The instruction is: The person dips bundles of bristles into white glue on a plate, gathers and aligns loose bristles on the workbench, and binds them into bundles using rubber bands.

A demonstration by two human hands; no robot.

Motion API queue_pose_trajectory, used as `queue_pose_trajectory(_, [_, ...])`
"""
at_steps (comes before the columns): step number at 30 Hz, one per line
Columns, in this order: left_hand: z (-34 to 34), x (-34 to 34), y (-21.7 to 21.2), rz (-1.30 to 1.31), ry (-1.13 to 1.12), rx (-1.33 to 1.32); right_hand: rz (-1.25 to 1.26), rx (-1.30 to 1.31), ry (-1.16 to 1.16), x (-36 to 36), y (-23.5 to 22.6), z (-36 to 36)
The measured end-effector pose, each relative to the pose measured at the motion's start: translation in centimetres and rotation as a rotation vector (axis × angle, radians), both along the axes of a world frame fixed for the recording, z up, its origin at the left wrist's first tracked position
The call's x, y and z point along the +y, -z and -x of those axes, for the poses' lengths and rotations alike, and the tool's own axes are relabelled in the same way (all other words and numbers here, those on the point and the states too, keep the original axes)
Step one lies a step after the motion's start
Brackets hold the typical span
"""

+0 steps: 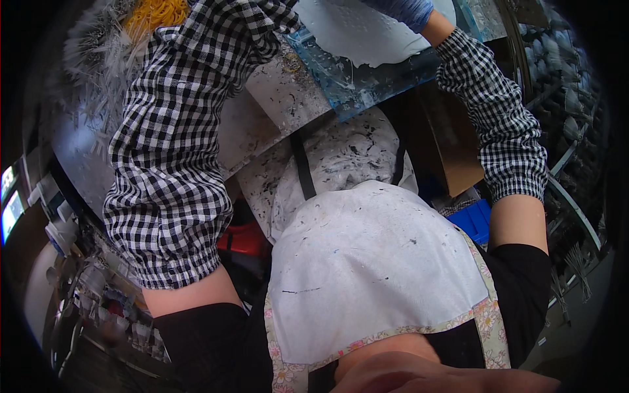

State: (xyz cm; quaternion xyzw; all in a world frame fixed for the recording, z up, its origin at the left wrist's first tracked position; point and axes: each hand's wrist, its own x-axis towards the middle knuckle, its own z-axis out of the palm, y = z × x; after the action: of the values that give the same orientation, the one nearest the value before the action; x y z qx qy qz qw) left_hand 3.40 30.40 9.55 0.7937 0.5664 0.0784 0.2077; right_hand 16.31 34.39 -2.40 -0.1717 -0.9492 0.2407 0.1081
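White apron (367, 262), paint-flecked, fills centre frame; floral-trimmed edge along its lower rim, black strap running up over the stained cloth above it. Both arms reach up and away from camera, each in a black-and-white checked sleeve cover: left one (170, 164) big and close on the left, right one (491, 111) narrower on the right. Speckled grey-white worktop (275, 105) sits past the apron, edge bent by the lens. On it a blue tray (367, 82) holding a white sheet (367, 33), top centre.

Right hand (409, 10) in a blue glove, at the top edge, resting on or just over the white sheet; mostly cut off by frame, finger opening cannot be told. Left hand out of frame past the top edge, so grip unknown.

Brown cardboard box (452, 150) under the tray's right end. Yellow strand bundle (154, 14) top left, beside the left sleeve. Small blue bin (473, 221) near the right elbow.
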Motion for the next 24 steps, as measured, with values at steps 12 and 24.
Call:
queue_pose_trajectory(12, [-0.3,-0.6,0.2,-0.021,-0.02,0.015,0.044,0.171,0.07,-0.8,0.5,-0.6])
queue_pose_trajectory(24, [1.4,-8.7,-2.9,-0.347,-0.303,-0.927,0.228,0.357,0.372,-3.9,-7.3,-0.5])
